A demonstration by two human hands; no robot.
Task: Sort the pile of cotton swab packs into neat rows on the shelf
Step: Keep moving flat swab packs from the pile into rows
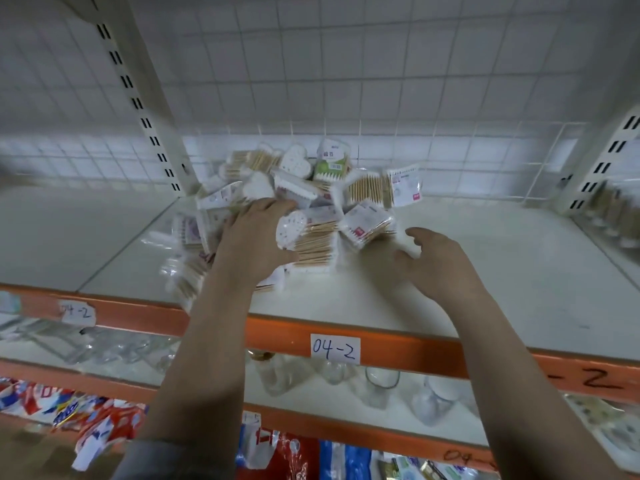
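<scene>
Down at the near edge, packets in red, white and blue (86, 420) hang on the lowest level, and above them clear glass jars (381, 386) stand in a row behind an orange rail. A paper label reading 04-2 (335, 350) sits on the next orange rail up. Both bare forearms reach over that rail onto the white shelf (485, 289). The right hand (440, 261) hovers just right of the heap, fingers loosely spread, holding nothing. The left hand (258, 237) lies flat on the near left side of the pile of cotton swab packs (304, 202), fingers extended over the packs; whether any are gripped I cannot tell. The pile sits jumbled mid-shelf, heart-shaped tubs and wooden-stick bundles mixed. Behind it, a white wire grid (346, 81) backs the shelf.
</scene>
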